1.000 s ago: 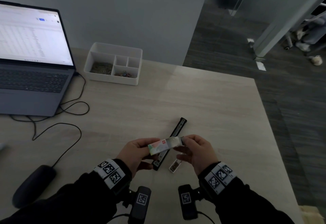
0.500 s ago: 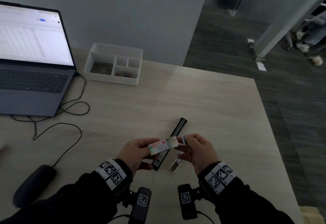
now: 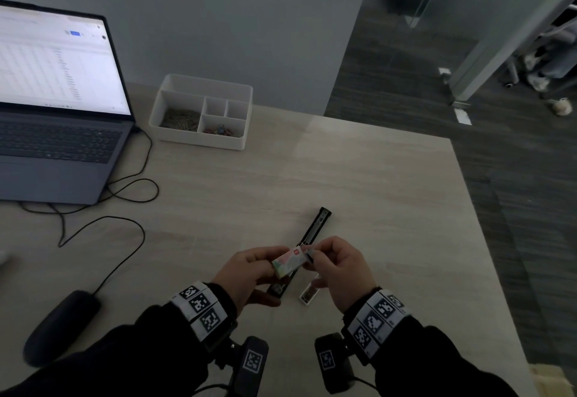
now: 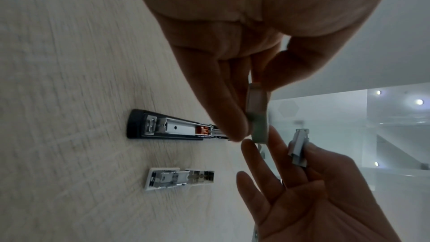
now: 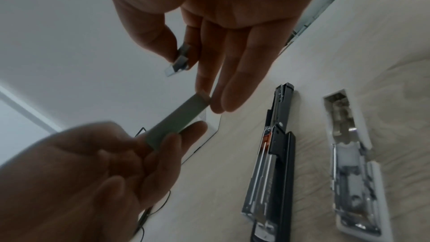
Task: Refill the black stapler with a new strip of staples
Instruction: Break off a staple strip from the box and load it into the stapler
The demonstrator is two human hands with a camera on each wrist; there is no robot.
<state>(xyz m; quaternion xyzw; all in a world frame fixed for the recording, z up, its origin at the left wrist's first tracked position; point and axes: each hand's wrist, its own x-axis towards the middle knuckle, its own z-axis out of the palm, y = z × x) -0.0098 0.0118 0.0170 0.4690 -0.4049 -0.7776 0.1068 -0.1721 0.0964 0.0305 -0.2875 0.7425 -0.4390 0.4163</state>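
The black stapler (image 3: 317,225) lies swung open flat on the table, its metal staple channel (image 4: 177,128) facing up. My left hand (image 3: 270,267) grips a small green-and-white staple box (image 3: 288,261) just above the stapler's near half. My right hand (image 3: 312,256) pinches a short silver strip of staples (image 5: 179,63) between thumb and forefinger, right at the box's open end (image 5: 202,98). In the left wrist view the strip (image 4: 299,144) is clear of the box (image 4: 257,113).
A small white stapler (image 3: 309,293) lies open beside the black one, under my right hand. A white organiser tray (image 3: 199,143) with clips, a laptop (image 3: 59,146), loose cables (image 3: 125,221) and a dark mouse (image 3: 59,325) lie to the left. The table's edge (image 3: 477,209) runs along the right.
My right hand has drawn the staple strip out of the box's end and holds it free. The left hand keeps the box in almost the same place.
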